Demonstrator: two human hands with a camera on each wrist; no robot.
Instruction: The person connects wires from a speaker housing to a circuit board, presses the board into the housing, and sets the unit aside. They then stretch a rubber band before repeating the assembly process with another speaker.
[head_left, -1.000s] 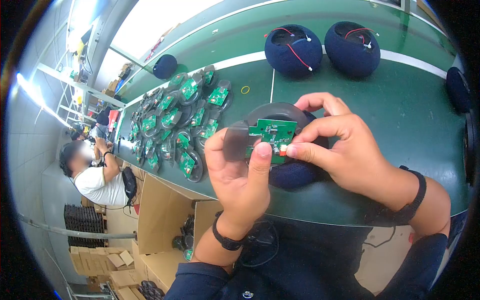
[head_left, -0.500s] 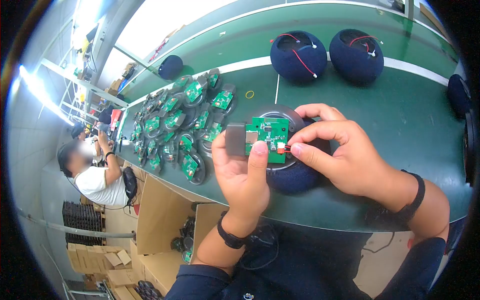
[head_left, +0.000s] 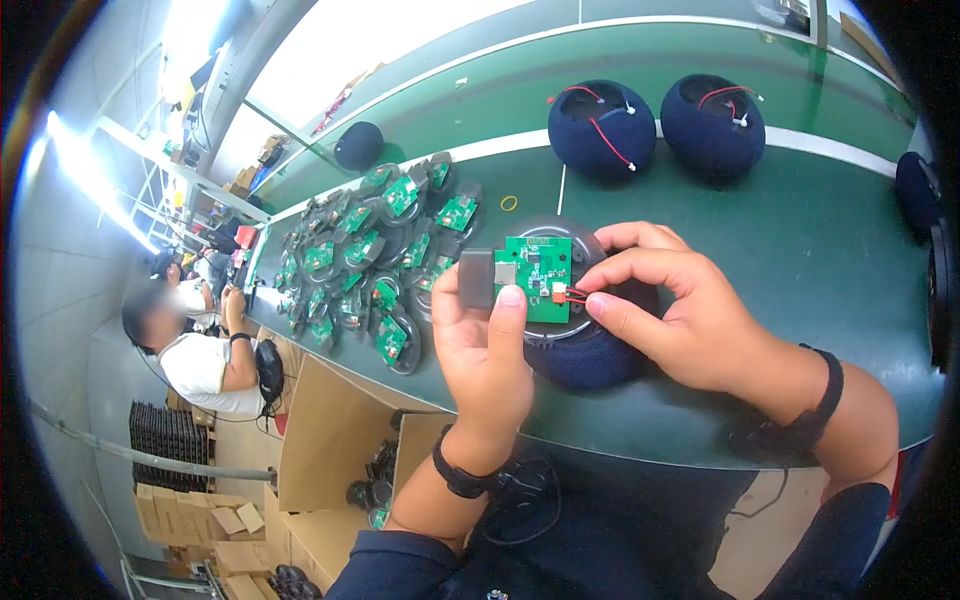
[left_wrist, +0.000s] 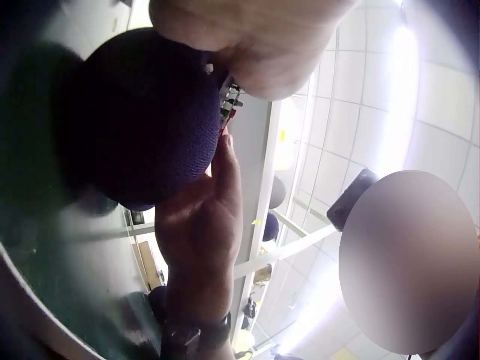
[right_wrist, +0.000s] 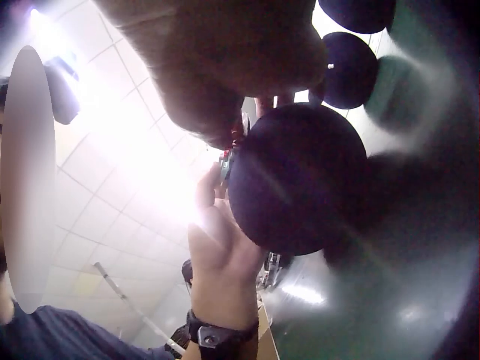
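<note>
My left hand (head_left: 480, 355) grips a dark grey plastic part with a green circuit board (head_left: 545, 260), its thumb pressing the board's lower left corner. A small red-and-white connector (head_left: 559, 291) sits at the board's right edge. From it run short red and dark wires (head_left: 576, 295), pinched between the thumb and forefinger of my right hand (head_left: 690, 310). Right below the board is a round, navy fabric-covered speaker body (head_left: 600, 362), which bulks large as a dark ball (left_wrist: 150, 120) in the left wrist view.
A heap of similar parts with green boards (head_left: 400, 200) covers the left of the green table (head_left: 800, 260). Two navy speaker bodies (head_left: 600, 140) with loose wires stand at the back. An open cardboard box (head_left: 340, 440) is below the table edge; another person (head_left: 205, 355) sits farther left.
The right thumb and forefinger have slid back from the connector, so the wires between now show. The circuit board has turned slightly and lies squarer to the view.
</note>
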